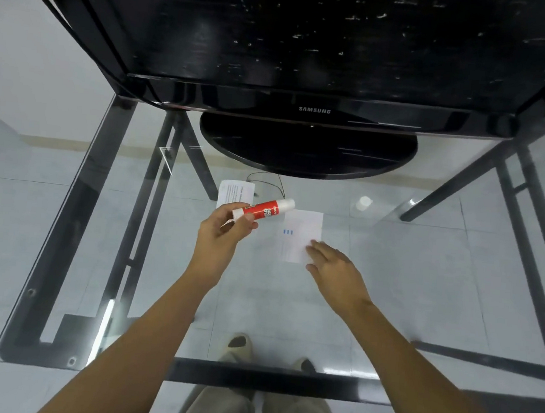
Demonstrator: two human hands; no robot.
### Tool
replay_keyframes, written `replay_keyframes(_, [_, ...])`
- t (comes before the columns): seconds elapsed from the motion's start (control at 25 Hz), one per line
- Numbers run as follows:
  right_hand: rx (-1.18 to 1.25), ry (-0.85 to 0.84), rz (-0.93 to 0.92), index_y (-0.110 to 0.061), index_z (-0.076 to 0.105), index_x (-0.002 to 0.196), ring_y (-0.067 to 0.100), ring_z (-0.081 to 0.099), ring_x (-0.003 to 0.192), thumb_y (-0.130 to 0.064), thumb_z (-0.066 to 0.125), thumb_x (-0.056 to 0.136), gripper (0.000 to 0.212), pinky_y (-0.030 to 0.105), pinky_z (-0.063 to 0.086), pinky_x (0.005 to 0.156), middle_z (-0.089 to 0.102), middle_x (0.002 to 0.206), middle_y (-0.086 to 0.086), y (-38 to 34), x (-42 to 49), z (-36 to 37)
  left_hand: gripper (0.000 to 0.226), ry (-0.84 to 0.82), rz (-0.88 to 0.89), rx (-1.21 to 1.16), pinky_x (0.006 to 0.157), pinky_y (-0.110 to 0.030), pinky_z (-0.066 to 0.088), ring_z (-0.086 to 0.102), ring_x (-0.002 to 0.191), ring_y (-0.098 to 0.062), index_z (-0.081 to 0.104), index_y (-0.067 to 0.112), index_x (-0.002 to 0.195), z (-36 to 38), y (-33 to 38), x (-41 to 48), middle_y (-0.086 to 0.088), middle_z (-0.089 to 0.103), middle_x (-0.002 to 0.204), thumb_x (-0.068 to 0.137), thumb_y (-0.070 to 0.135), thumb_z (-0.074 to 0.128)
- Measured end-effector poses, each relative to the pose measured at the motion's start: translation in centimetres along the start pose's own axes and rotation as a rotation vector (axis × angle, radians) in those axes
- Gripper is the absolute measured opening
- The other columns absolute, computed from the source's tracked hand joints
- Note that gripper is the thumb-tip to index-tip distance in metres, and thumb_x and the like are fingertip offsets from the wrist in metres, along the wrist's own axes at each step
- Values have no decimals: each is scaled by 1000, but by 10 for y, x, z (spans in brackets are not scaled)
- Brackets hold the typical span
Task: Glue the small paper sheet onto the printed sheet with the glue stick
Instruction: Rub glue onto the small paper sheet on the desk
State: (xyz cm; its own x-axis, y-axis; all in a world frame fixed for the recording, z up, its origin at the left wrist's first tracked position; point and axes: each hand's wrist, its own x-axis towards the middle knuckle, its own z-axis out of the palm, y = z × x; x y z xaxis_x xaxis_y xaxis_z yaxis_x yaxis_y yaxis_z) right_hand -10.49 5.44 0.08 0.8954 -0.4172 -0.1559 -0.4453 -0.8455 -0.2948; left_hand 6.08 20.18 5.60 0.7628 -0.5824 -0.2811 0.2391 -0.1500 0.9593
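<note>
My left hand (220,231) grips a red and white glue stick (264,210) by its lower end, held tilted above the glass table, its white tip pointing up and right. A white sheet with small blue marks (302,232) lies flat on the glass to the right of the stick. My right hand (335,269) rests on that sheet's lower right corner with fingers spread flat. Another white sheet with printed text lines (234,192) lies farther back on the left, partly hidden behind the glue stick and my left hand.
A black Samsung monitor (313,110) on a round stand (306,149) fills the back of the glass table (423,287). A small white cap (363,202) stands to the right of the sheets. A thin black cable (266,182) curls near the stand. The table's front edge (248,375) is close to my legs.
</note>
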Motion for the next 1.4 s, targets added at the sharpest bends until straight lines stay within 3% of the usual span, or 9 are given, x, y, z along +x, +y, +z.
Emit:
replay_keyframes(0.24, [201,132,94,-10,59,121,27,53,117,-23,56,92,32,35,37,102,55,133,8,4,-8,10,16,-57,-161,-267,76,-21,52,63,80,-15,57,19,94,14,-13,6,-11,44,134,93,7,47])
replay_keyframes(0.4, [331,234,182,-12,63,113,23,55,111,-27,60,88,29,31,39,98,61,123,6,1,-4,21,13,-100,-90,16,79,-24,49,54,89,-16,55,23,89,22,-16,15,3,52,110,86,13,62])
replay_keyframes(0.48, [356,294,177,-12,62,115,23,57,109,-26,62,87,31,35,41,98,63,120,7,-1,-4,26,14,-112,-69,73,77,-23,50,54,89,-15,59,24,97,25,-19,20,4,50,106,87,14,60])
replay_keyframes(0.6, [330,305,182,-14,60,119,24,55,113,-28,59,88,35,40,38,101,62,123,6,-1,-4,32,19,-75,-228,-151,68,-21,50,56,78,-13,63,16,105,29,-18,27,-3,56,99,88,23,61])
replay_keyframes(0.76, [310,311,192,-18,59,121,20,51,120,-35,55,90,35,34,25,105,54,134,3,2,-1,37,35,-38,-395,-382,64,-22,53,60,66,-12,56,9,109,35,-20,33,-5,62,86,85,34,61])
replay_keyframes(0.88, [302,345,168,-18,59,119,18,52,118,-32,57,89,34,34,22,106,56,133,1,3,0,40,10,-187,-273,-211,68,-20,52,57,71,-13,58,14,89,36,-22,33,0,61,79,84,18,65])
replay_keyframes(0.96, [297,356,167,-18,59,119,17,52,118,-30,58,88,33,36,20,108,57,131,0,3,-1,41,17,-249,-164,-3,70,-22,52,59,74,-14,56,15,87,32,-23,32,-3,59,82,79,9,70])
replay_keyframes(1.12, [294,338,167,-17,57,123,18,51,119,-30,57,88,37,37,18,109,57,131,1,3,-1,40,18,-301,1,384,73,-29,57,67,80,-18,63,21,89,24,-21,30,-5,68,91,75,20,75])
replay_keyframes(1.4, [275,302,175,-18,54,126,19,49,122,-36,53,90,41,38,25,110,55,133,1,2,0,39,20,-462,266,736,65,-11,51,64,72,-5,64,25,86,31,-22,29,14,67,80,72,25,77])
